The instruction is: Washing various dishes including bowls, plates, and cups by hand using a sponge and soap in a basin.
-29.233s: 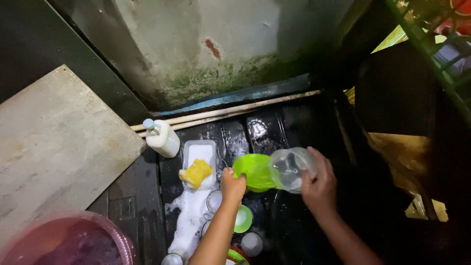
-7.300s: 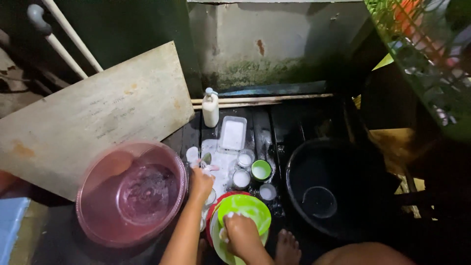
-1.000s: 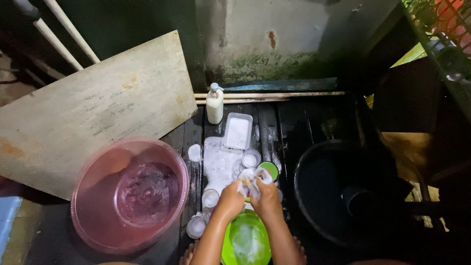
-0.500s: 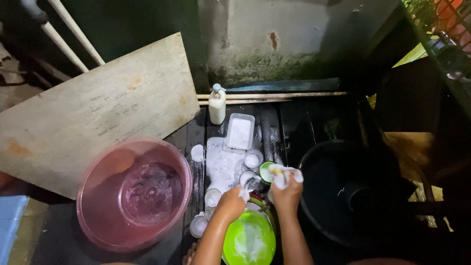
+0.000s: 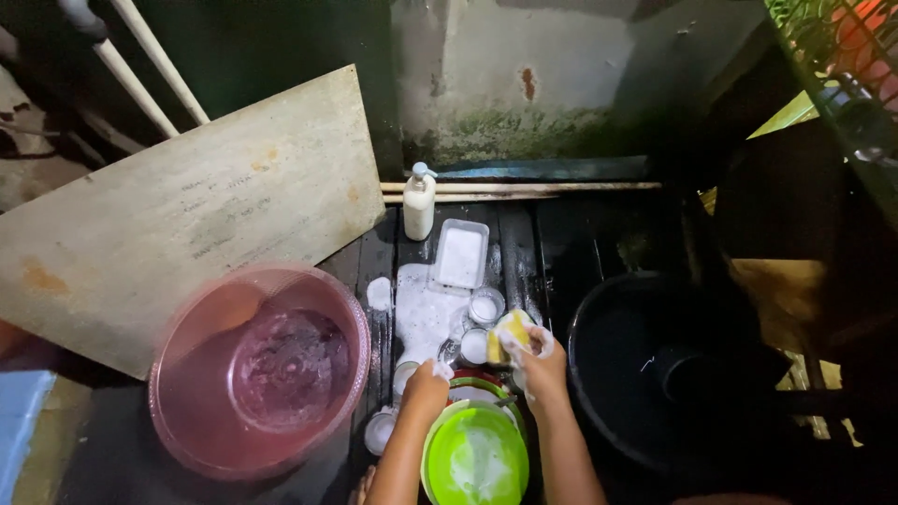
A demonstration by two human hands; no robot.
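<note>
My right hand (image 5: 541, 367) grips a soapy yellow sponge (image 5: 506, 335) above several foamy cups (image 5: 484, 309). My left hand (image 5: 427, 388) rests with curled fingers on a small soapy cup at the rim of a stack of plates. A lime-green plate (image 5: 474, 460) covered in suds lies between my forearms, over a red-and-green rimmed plate (image 5: 477, 385). A white rectangular tray (image 5: 461, 254) with foam sits farther off, and a white pump bottle (image 5: 418, 202) stands behind it.
A pink plastic basin (image 5: 261, 367) with water stands at the left. A black tub (image 5: 655, 365) holding a dark dipper sits at the right. A grey board (image 5: 178, 206) leans at the back left. The slatted dark floor is wet. A wire rack (image 5: 842, 65) is at top right.
My right hand has drawn back toward me with the sponge, from over the cups to beside the plates. My left hand has shifted slightly left onto a small cup.
</note>
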